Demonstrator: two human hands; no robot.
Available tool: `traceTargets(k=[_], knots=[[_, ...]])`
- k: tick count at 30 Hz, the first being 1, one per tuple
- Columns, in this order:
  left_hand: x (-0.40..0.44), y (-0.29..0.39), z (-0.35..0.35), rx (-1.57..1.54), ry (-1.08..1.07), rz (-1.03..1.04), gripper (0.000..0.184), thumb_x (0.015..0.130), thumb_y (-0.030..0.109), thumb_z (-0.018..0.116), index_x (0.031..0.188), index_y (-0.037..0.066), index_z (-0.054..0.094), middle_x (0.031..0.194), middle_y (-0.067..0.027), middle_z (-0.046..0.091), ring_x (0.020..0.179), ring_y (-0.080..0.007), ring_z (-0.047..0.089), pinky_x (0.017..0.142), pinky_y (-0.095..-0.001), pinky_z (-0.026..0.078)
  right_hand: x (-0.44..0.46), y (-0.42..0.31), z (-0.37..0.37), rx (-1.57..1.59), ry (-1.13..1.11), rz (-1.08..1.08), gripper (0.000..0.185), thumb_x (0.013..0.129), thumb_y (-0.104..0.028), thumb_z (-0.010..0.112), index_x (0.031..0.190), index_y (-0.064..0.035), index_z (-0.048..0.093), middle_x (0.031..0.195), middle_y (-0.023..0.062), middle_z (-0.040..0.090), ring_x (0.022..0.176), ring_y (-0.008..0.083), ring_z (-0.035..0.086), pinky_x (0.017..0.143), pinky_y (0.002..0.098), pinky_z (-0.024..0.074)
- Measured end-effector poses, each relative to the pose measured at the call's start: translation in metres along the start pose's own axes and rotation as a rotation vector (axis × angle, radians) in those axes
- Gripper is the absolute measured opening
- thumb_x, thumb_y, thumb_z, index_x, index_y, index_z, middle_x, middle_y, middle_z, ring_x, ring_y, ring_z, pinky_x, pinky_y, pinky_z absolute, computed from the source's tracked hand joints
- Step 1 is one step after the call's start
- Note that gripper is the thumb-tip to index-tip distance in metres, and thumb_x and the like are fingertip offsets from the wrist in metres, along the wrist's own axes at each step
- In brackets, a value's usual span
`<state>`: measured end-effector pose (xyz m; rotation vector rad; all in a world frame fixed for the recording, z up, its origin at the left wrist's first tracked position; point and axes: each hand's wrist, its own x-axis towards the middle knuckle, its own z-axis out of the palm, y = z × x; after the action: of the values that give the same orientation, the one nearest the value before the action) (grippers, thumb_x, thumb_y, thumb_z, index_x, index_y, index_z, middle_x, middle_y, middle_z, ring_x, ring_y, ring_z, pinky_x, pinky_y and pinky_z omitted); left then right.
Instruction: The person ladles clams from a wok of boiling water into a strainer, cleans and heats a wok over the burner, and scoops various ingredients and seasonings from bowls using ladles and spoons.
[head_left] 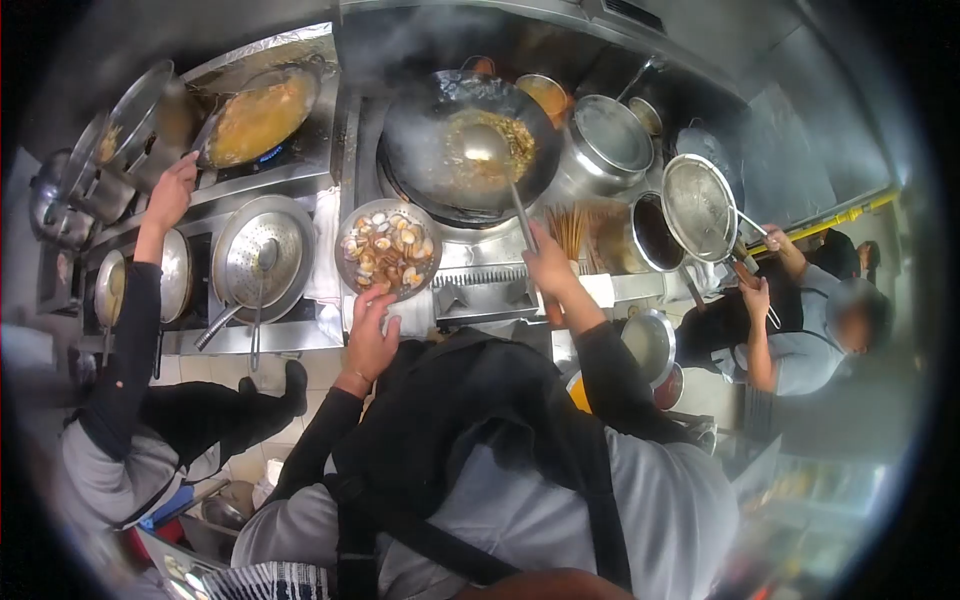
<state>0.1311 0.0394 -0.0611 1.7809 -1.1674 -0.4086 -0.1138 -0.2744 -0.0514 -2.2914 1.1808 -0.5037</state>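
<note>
Steam rises from a large black wok [405,165] at the centre, which holds food in a thin sauce. My right hand [548,265] is wrapped round the handle of a ladle [485,143], whose bowl rests in the wok's food. Left of my right hand, my left hand [371,338] touches the near rim of a round metal strainer bowl filled with clams [387,248]. The left thumb and fingers are spread, with the fingertips at the bowl's edge. A white cloth [415,312] lies under the bowl.
At the left, a co-worker's hand [175,188] is at a pan of orange food [262,118] over a blue flame. Another co-worker at the right holds a mesh strainer [699,208]. Lidded pots [612,135] stand right of the wok, and a perforated pan [262,255] sits left.
</note>
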Motion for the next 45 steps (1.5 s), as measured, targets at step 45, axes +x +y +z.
traceTargets(k=[45], knots=[[-0.015,0.034,-0.003,0.042,0.078,-0.110,0.039,0.092,-0.004,0.066,0.130,0.003,0.063,0.144,-0.0157,0.048,0.105,-0.0253,0.065,0.086,-0.0341,0.060,0.178,0.145,-0.091,-0.102,0.285,0.547,0.070,0.090,-0.012,0.058,0.156,-0.0033,0.039,0.122,0.0336,0.068,0.118,0.0490,0.065,0.101,0.0515,0.0512]])
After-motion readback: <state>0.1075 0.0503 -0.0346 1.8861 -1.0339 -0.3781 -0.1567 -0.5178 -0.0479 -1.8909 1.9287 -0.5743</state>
